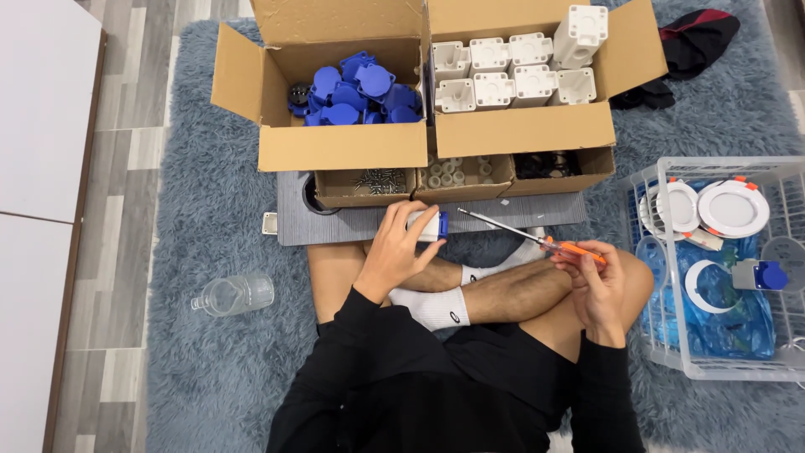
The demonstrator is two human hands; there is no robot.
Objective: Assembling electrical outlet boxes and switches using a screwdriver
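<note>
Jug: clear plastic jug (pixel 234 294) lying on grey rug (pixel 218 369), far left.
Left hand: left hand (pixel 394 248), fingers clamped around white-and-blue socket part (pixel 428 225), above crossed legs.
Right hand: right hand (pixel 594 281), fingers closed on orange-handled screwdriver (pixel 537 241); tip near the socket part.
Basket: white wire basket (pixel 662 352), far right.

We see two open brown cardboard boxes (pixel 352 147) (pixel 524 130) side by side; three small cardboard trays (pixel 457 189) before them.
</note>
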